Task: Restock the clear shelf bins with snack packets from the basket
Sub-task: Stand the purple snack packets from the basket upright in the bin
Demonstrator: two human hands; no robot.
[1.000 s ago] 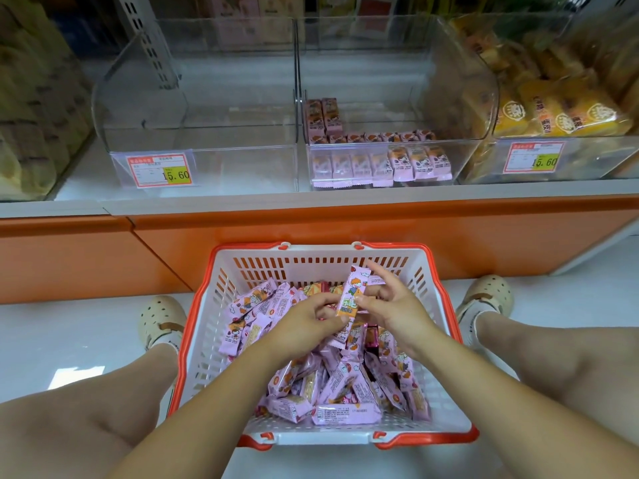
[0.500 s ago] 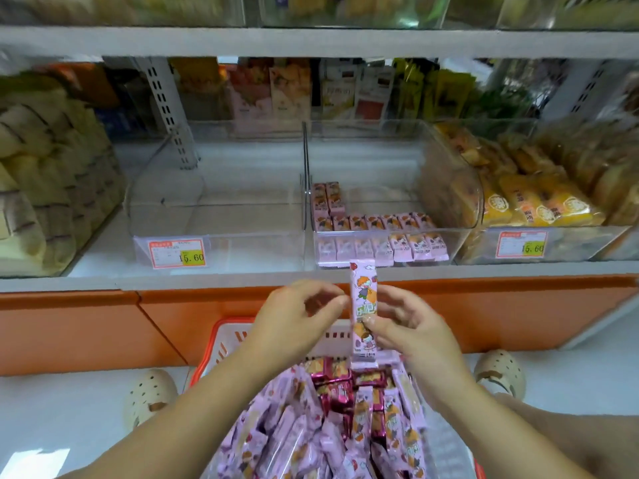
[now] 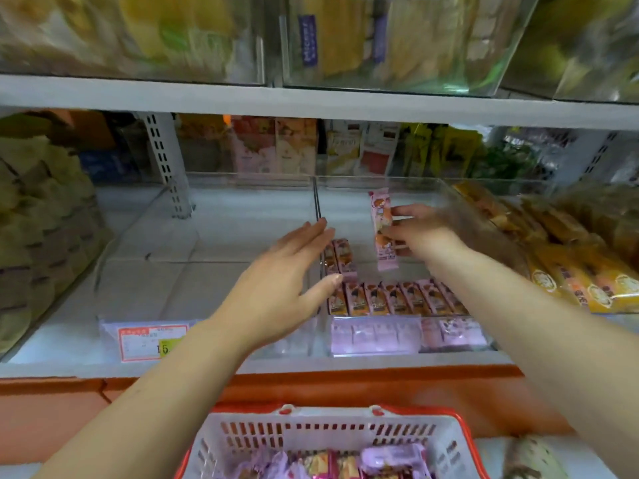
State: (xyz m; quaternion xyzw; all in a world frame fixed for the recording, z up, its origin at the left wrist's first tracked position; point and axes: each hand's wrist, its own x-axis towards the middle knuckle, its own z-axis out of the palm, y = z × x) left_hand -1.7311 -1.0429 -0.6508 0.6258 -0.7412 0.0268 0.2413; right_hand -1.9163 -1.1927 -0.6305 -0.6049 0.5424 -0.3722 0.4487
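The pink snack packet [image 3: 382,233], pinched by both hands over the basket half a second ago, now stands upright inside the clear bin [image 3: 377,179], gripped by the right hand [image 3: 422,233] alone. The left hand [image 3: 287,288] has let go and hovers at the bin's left wall, fingers straight. A row of matching packets [image 3: 394,297] lines the bin's front; the basket [image 3: 345,433] below the bin holds more

Soft even light, no hard shadows; edges smear and bend (wide-angle lens).
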